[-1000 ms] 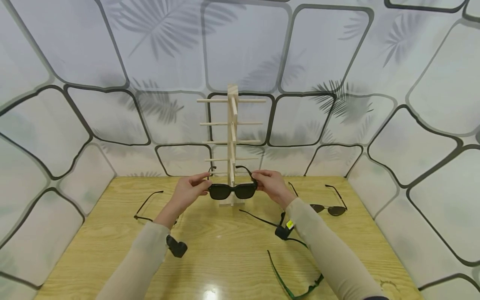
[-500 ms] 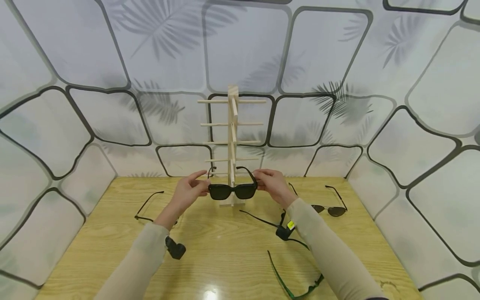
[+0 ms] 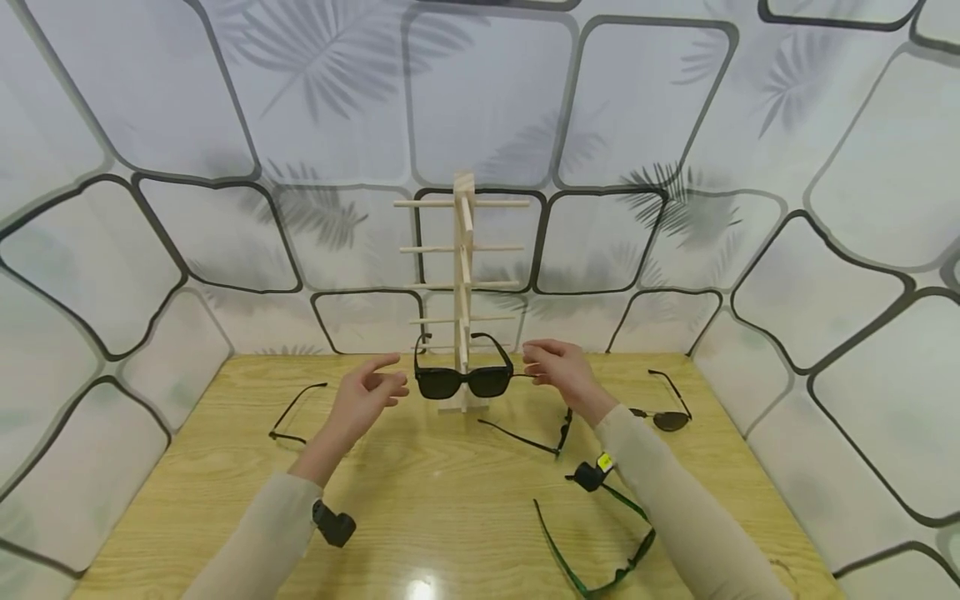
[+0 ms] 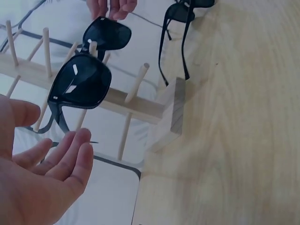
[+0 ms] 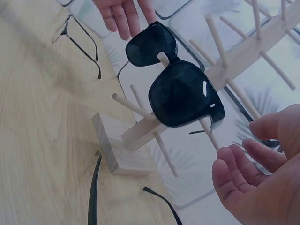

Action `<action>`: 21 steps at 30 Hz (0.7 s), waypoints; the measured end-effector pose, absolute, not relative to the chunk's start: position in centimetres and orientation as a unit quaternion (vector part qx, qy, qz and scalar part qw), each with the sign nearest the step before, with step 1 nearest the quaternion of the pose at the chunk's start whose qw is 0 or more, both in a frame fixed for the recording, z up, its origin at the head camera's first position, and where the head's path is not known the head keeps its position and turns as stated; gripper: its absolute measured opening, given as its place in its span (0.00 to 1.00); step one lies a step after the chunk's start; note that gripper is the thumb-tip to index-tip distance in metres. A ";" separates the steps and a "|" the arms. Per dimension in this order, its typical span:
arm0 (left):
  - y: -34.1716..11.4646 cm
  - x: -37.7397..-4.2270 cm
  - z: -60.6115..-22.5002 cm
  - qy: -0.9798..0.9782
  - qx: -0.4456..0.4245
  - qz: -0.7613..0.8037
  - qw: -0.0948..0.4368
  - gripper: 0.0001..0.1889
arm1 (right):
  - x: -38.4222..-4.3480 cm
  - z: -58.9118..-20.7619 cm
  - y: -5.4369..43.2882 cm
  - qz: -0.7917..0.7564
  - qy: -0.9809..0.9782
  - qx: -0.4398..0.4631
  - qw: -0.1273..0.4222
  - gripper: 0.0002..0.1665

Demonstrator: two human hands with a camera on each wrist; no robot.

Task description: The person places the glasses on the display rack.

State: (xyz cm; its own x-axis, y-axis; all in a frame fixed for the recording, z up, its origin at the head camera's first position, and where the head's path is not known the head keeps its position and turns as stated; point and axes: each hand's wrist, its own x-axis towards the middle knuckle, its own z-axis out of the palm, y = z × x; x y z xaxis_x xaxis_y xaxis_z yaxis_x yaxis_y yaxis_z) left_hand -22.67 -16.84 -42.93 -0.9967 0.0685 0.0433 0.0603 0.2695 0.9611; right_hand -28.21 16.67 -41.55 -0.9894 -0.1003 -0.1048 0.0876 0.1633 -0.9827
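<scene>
Hanging low on the wooden rack (image 3: 459, 250), the black sunglasses (image 3: 487, 382) sit with a front peg under their bridge, lenses facing the person and arms reaching back either side of the post. And look at the hands! Over on one side, the left hand (image 3: 360, 402) hovers just beside the frame, thumb and fingers loosely parted, gripping nothing. On the other, the right hand (image 3: 566, 375) is just as near, fingers gently bent, thumb well away from the fingertips, nothing in its grasp. Daylight shows between each hand and the sunglasses in the head view. Down on the wooden table (image 3: 435, 500), thin-rimmed glasses (image 3: 288, 437) lie near the left arm. Right of the rack's foot, dark glasses (image 3: 563, 433); nearer the person, green glasses (image 3: 587, 592); and out beyond the right wrist, metal-bridged sunglasses (image 3: 670, 421), partly hidden behind the sleeve.
</scene>
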 end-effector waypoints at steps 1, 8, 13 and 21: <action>-16.8 -22.3 -43.0 0.797 0.034 0.603 -0.002 0.26 | -28.1 -41.6 17.1 -0.644 0.762 -0.005 0.071 0.27; -15.4 -19.8 -44.3 0.785 -0.030 0.617 -0.036 0.17 | -27.2 -42.0 19.8 -0.630 0.774 -0.004 0.069 0.28; -13.2 -18.1 -45.8 0.769 -0.043 0.637 -0.027 0.14 | -27.6 -42.4 21.2 -0.617 0.785 0.003 0.056 0.28; -9.7 -16.3 -48.1 0.766 0.009 0.642 0.003 0.14 | -28.3 -43.5 22.1 -0.588 0.807 0.016 0.049 0.27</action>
State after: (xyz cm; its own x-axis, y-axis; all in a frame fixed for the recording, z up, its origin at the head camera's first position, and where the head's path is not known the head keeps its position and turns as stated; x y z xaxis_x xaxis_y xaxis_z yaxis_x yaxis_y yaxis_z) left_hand -16.34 -9.73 -48.13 -0.9998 0.0187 0.0071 0.0103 0.1746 0.9846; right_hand -28.29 22.08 -43.52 -0.9947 -0.0307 -0.0981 0.0840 0.3081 -0.9476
